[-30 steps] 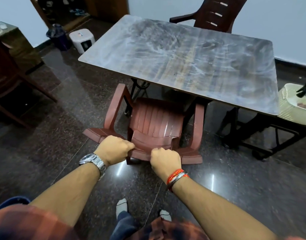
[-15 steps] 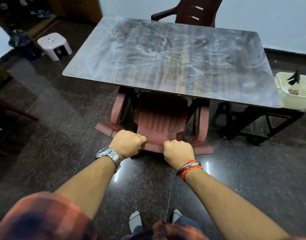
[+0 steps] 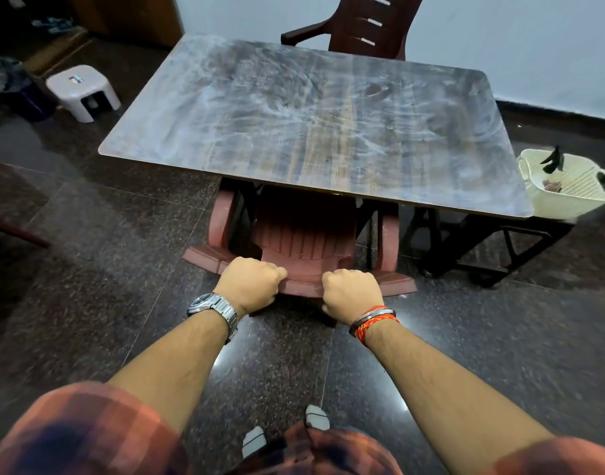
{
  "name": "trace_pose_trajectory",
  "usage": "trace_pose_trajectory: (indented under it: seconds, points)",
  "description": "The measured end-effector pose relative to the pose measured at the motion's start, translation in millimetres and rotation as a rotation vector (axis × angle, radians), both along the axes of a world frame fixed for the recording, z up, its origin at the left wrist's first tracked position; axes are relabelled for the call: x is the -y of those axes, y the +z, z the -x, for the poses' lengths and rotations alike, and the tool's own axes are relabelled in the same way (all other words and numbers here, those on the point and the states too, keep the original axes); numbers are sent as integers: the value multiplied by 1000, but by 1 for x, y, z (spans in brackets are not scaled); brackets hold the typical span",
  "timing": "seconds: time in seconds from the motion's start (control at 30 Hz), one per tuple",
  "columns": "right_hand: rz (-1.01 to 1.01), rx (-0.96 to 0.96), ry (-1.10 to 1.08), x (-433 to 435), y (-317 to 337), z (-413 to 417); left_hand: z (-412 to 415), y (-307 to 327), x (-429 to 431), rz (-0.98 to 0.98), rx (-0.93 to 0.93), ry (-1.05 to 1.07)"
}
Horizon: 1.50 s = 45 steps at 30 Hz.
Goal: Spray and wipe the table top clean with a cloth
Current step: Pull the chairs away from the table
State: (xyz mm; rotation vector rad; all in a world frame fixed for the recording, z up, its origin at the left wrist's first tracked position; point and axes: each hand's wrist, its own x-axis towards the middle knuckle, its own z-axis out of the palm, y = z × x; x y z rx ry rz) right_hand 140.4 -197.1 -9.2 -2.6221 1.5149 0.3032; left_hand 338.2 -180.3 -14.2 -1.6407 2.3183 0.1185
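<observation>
Both hands are on the red plastic chair (image 3: 304, 241). The left hand (image 3: 251, 284) is curled over the top edge of the backrest, and the right hand (image 3: 350, 291) grips the same edge just beside it, so 2 fists close together. The chair's seat is tucked under the table top (image 3: 311, 132), which spreads out just beyond the hands, all streaky and smeared. There's a cream basket (image 3: 568, 190) off its right end and a white stool (image 3: 83, 92) on the floor far left.

A home room: plastic chair (image 3: 306, 241), dining table (image 3: 314, 132), stool (image 3: 83, 90), granite floor (image 3: 88, 269)
</observation>
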Motion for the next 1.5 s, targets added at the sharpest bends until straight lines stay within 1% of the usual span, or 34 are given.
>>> trace_pose_trajectory:
  seconds: [0.07, 0.13, 0.2, 0.27, 0.33, 0.37, 0.43, 0.5, 0.53, 0.6, 0.7, 0.83, 1.0, 1.13, 1.33, 1.5]
  points:
    - [12, 13, 3, 1, -1, -2, -1, 0, -1, -5, 4, 12]
    - [31, 51, 28, 1, -5, -3, -5, -3, -1, 12, -36, 5]
    - [2, 139, 79, 0, -6, -3, -13, -8, -2, 50, -133, -32]
    - [-120, 264, 137, 2, -3, -7, -26, -10, -8, 71, -263, -72]
    - [-197, 406, 147, 11, 1, -21, -47, -11, -15, 141, -371, -86]
    - [-195, 466, 141, 17, 3, -29, -57, -11, -16, 192, -396, -68]
    - [-157, 523, 148, 31, 6, -60, -87, -8, -17, 288, -425, 43]
    - [-136, 538, 171, 43, 9, -104, -128, -6, -15, 354, -439, 167]
    - [-132, 543, 182, 50, 9, -127, -151, -6, -12, 357, -431, 211]
    - [-126, 531, 200, 64, 7, -176, -200, -7, -5, 337, -399, 299]
    - [-61, 491, 222, 87, 0, -246, -272, -9, 7, 285, -344, 420]
    - [-6, 412, 173, 119, 0, -344, -370, 10, 32, 238, -286, 547]
    - [49, 398, 126, 166, 8, -458, -480, 43, 89, 290, -243, 531]
    - [143, 432, 73, 229, 27, -540, -550, 63, 159, 352, -254, 556]
    - [243, 445, 10, 336, 33, -644, -635, 66, 281, 358, -244, 507]
    - [225, 445, -91, 432, 31, -709, -700, 73, 392, 299, -212, 437]
